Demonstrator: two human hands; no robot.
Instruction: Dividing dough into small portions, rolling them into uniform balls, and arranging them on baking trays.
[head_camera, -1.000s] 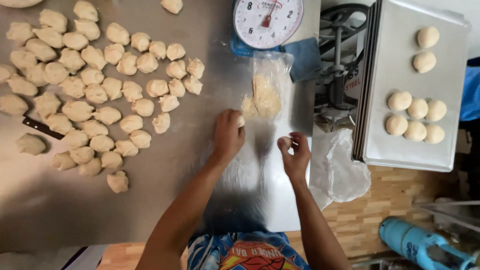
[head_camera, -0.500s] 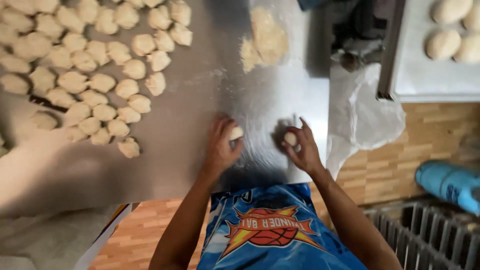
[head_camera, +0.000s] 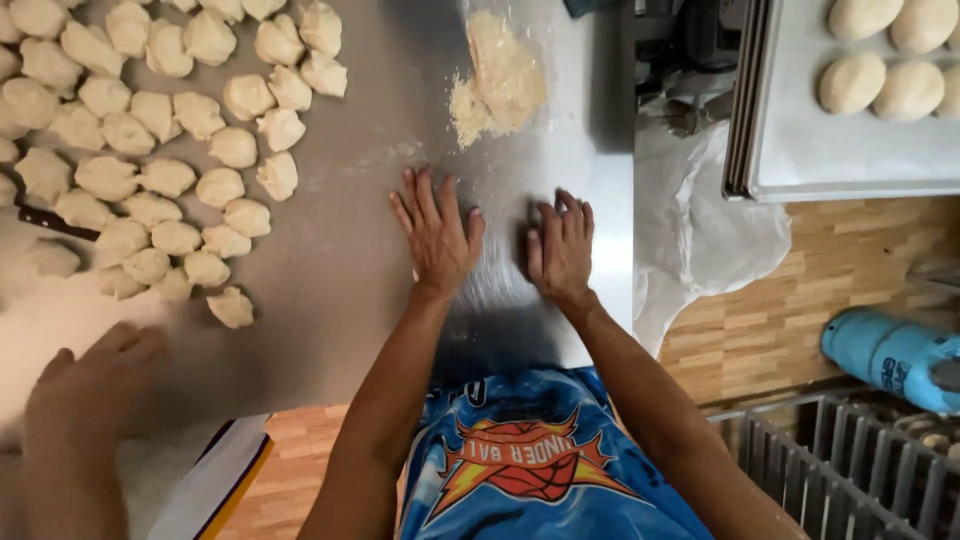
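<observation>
Head cam: both hands are pressed palm-down on the steel table (head_camera: 350, 290). Left hand (head_camera: 435, 235) has its fingers spread flat, and the right hand (head_camera: 560, 250) is flat too with fingers a bit closer together. Can't tell if there's dough under either palm. The flour pile (head_camera: 500, 75) sits just beyond the fingertips, and the dough pieces (head_camera: 160, 140) are off to the left. Another person's hand (head_camera: 95, 375) rests at the lower left.

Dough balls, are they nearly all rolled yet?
Not nearly. A few smooth buns sit on the tray. The left hand and right hand press flat on the steel table, likely rolling hidden pieces. Many rough dough pieces wait.
</observation>
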